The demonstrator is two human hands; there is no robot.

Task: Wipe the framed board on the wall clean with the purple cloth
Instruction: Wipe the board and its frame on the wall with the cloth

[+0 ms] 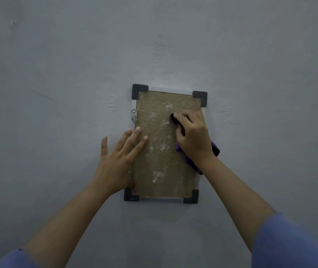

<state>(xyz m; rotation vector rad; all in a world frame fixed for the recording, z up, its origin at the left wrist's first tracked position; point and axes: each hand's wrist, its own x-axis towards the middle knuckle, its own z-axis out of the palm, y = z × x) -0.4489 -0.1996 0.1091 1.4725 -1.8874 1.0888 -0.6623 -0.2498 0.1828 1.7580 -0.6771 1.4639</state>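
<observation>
A framed board (160, 151) hangs on the grey wall, its brown surface streaked with white smears and its corners capped in black. My right hand (192, 135) presses the purple cloth (188, 161) against the board's upper right part; the cloth shows under my fingers and trails below my wrist. My left hand (119, 157) lies flat with spread fingers over the board's left edge, partly on the wall.
A metal hanger bracket (133, 116) sits on the board's left frame near the top. The grey wall (57, 74) surrounds the board, with a few scuffs. Blue sleeves show at the bottom corners.
</observation>
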